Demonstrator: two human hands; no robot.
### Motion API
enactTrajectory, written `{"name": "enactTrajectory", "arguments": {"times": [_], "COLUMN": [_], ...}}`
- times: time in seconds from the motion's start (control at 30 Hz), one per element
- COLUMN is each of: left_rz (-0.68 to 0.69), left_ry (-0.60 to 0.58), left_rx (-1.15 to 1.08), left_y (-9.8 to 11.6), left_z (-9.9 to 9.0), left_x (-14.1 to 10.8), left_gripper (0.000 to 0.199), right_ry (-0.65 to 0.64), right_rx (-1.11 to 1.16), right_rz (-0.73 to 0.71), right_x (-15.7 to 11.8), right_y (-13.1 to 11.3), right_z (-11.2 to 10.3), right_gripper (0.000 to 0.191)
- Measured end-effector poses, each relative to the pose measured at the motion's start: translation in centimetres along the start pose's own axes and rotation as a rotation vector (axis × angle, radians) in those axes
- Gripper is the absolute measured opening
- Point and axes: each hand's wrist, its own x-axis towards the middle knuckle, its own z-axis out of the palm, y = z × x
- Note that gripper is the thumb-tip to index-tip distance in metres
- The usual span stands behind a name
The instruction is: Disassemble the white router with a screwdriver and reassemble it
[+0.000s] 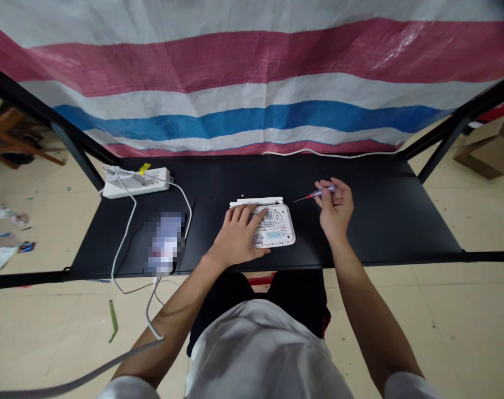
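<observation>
While the fingers (245, 213) of the left hand (235, 241) are spreading slightly and pressing down near the upper edge of a white router (281, 230), the thumb (258, 219) is lying beside a printed label (269, 219). The router is sitting underside up near the middle of a black table top (385, 221), its vent holes (258, 239) showing at the near corner. Just to its right, the right hand (335, 208) is pinching a slim screwdriver (320, 193) between thumb and fingertips, with the other fingers curling in behind its translucent purple handle (326, 190). Its thin red shaft (304, 198) is pointing left toward the router, near it but not touching. Both forearms are reaching forward from white sleeves (410, 386). Farther left, a white power strip (135, 183) with a yellow tag (144, 168) is lying near the table's back edge, a white cable (125, 244) is trailing down past the table's front edge, and a pixel-blurred object (165, 244) is resting on the table top. Beyond the table, a striped pink, blue and white tarp (252, 83) is hanging, while a cardboard box (488, 149) is sitting on the floor at right.
</observation>
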Motion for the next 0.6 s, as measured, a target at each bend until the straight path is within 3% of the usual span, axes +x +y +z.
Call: {"name": "enactTrajectory", "arguments": {"times": [0.17, 0.3, 0.4, 0.5, 0.6], "left_rz": [0.000, -0.002, -0.001, 0.000, 0.014], "left_ry": [0.001, -0.002, -0.007, -0.005, -0.001], "left_rx": [-0.011, 0.000, 0.000, 0.005, 0.013], "left_y": [0.0, 0.0, 0.0, 0.0, 0.0], "left_z": [0.1, 0.0, -0.1, -0.1, 0.0], "left_x": [0.0, 0.0, 0.0, 0.0, -0.1], "left_gripper": [0.109, 0.109, 0.108, 0.109, 0.107], "right_ry": [0.140, 0.168, 0.164, 0.158, 0.050], "right_rx": [0.080, 0.094, 0.102, 0.072, -0.005], "right_rz": [0.164, 0.210, 0.147, 0.023, -0.129], "right_x": [0.2, 0.5, 0.3, -1.0, -3.1], "right_y": [2.4, 2.4, 0.5, -2.9, -6.3], "right_z": [-1.7, -2.2, -2.0, -1.8, -2.0], "right_gripper": [0.043, 0.042, 0.041, 0.039, 0.033]}}
